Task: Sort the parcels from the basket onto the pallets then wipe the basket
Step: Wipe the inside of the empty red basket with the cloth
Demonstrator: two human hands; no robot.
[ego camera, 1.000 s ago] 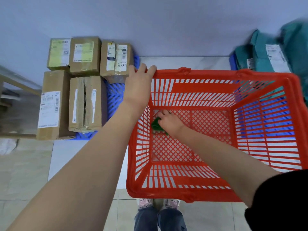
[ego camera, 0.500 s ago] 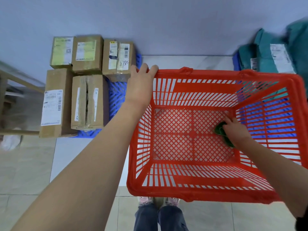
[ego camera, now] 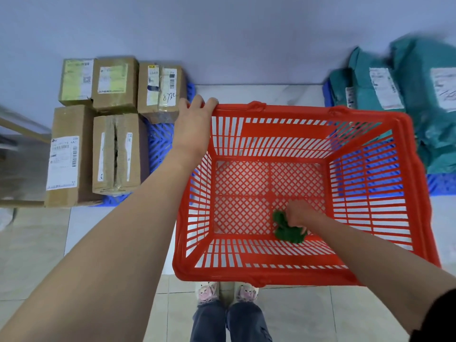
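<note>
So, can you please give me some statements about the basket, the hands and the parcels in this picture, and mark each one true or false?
1. The red basket holds no parcels. True.
2. The right hand holds a green cloth against the basket floor. True.
3. The left hand rests on a cardboard box. False: it grips the basket's far left rim corner.
4. The cardboard boxes lie on the blue pallet left of the basket. True.
5. The teal bags are inside the basket. False: they lie on the pallet to its right.
6. The cloth is at the basket's far left corner. False: it is near the front wall, right of centre.
</note>
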